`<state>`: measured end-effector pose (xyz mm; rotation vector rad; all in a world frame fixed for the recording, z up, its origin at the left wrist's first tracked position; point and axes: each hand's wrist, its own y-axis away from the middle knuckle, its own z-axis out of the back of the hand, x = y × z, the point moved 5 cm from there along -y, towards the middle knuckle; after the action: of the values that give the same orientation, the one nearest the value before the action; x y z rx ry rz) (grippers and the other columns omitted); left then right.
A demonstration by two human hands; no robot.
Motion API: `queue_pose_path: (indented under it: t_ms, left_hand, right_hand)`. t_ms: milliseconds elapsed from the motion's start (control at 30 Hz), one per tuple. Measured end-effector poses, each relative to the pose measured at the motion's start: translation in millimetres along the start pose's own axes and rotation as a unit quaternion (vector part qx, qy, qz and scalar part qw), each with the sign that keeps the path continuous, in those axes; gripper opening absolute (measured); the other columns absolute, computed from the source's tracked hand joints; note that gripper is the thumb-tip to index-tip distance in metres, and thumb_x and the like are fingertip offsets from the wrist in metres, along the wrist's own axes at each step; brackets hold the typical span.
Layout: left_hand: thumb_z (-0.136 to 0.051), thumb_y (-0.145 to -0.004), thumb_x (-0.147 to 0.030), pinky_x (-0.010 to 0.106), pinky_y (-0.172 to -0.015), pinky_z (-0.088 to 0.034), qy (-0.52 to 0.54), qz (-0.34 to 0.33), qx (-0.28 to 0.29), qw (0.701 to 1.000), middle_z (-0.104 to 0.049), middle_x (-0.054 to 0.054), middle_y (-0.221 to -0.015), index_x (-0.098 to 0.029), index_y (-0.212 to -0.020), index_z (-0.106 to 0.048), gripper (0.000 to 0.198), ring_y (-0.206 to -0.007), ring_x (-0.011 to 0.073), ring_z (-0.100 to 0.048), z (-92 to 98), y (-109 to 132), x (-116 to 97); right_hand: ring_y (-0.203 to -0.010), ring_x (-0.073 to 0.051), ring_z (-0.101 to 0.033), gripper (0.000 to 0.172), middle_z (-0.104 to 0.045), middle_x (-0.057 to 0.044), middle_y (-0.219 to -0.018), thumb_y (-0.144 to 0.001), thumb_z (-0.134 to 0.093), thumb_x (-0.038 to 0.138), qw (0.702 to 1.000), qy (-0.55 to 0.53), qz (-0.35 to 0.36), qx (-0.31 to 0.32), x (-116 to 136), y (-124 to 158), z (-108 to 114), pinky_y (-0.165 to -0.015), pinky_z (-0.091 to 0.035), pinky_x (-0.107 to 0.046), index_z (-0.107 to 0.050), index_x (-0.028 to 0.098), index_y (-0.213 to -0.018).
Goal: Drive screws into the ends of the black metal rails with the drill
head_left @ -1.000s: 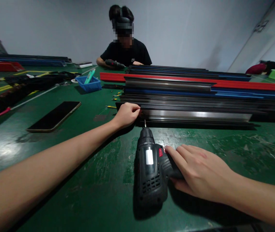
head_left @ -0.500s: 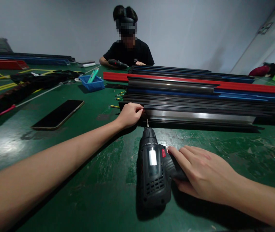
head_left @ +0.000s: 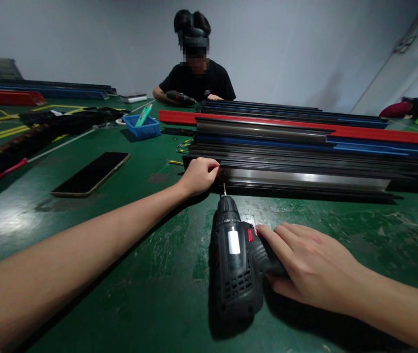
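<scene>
Hardly anything has moved since the earlier frames: both our hands and the drill keep their spots, the view has slid a bit, and the bit sits maybe a touch closer to the metal. Our left hand (head_left: 198, 176) is curled nearly shut, fingertips pressed vs. the left end of the front rail (head_left: 304, 179); whether it pinches sth small there we can't tell, as the fingers hide it. Our right hand (head_left: 310, 267) lies over the grip of the drill (head_left: 235, 264), fingers long and loosely closed round it, index fwd by the red switch, thumb out of sight. This tool lies on its side on the desk (head_left: 84, 245), nose pointing away from us. Its bit (head_left: 224, 189) is just right of the left fingertips, touching or all but touching the rail's near face. Key relation: the rail's long axis runs left-right, parallel to our edge, so the drill axis meets it approx. square-on at the rail's left end. Our left hand is nearer that spot; the right trails behind the tool. Behind lies a stack of rails (head_left: 304, 139) in black, blue & red, same direction. Left of our arm is a phone (head_left: 91, 174), further back a blue bin (head_left: 143, 128), and at the far edge a co-worker (head_left: 196, 81).
</scene>
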<state>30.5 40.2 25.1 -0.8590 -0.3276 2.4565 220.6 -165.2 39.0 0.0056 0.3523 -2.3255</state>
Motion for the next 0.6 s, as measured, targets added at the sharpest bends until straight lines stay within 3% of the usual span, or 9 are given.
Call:
queue_pose_path:
  t_ms: [167, 333, 600]
  left_hand:
    - [-0.053, -0.087, -0.019, 0.027, -0.064, -0.038, 0.001, 0.002, 0.003, 1.000, -0.074, 0.008, -0.071, -0.012, -0.070, -0.074, 0.028, -0.068, 0.0172, -0.061, -0.2, 0.2, 0.4]
    - [-0.053, -0.086, -0.019, 0.027, -0.064, -0.038, -0.004, 0.001, -0.001, 1.000, -0.073, 0.007, -0.070, -0.013, -0.071, -0.075, 0.027, -0.066, 0.0167, -0.059, -0.1, 0.3, 0.4]
    - [-0.053, -0.085, -0.022, 0.028, -0.063, -0.036, -0.003, 0.007, -0.002, 1.000, -0.071, 0.007, -0.068, -0.013, -0.067, -0.072, 0.028, -0.065, 0.0169, -0.057, 0.1, 0.2, 0.7]
  right_hand:
    - [-0.075, -0.027, -0.070, 0.050, -0.074, -0.012, -0.091, -0.077, -0.070, 0.031, 1.000, 0.007, 0.000, -0.002, 0.8, 0.8, -0.2, -0.064, -0.055, -0.038, -0.061, 0.009, -0.121]
    - [-0.076, -0.027, -0.070, 0.040, -0.075, -0.013, -0.093, -0.079, -0.070, 0.031, 1.000, -0.004, -0.014, 0.005, -0.8, 0.4, -1.3, -0.064, -0.054, -0.038, -0.061, 0.012, -0.114]
    - [-0.076, -0.028, -0.069, 0.040, -0.074, -0.014, -0.091, -0.082, -0.066, 0.029, 1.000, -0.017, -0.005, 0.024, -0.7, -1.4, -2.7, -0.066, -0.054, -0.039, -0.062, 0.010, -0.117]
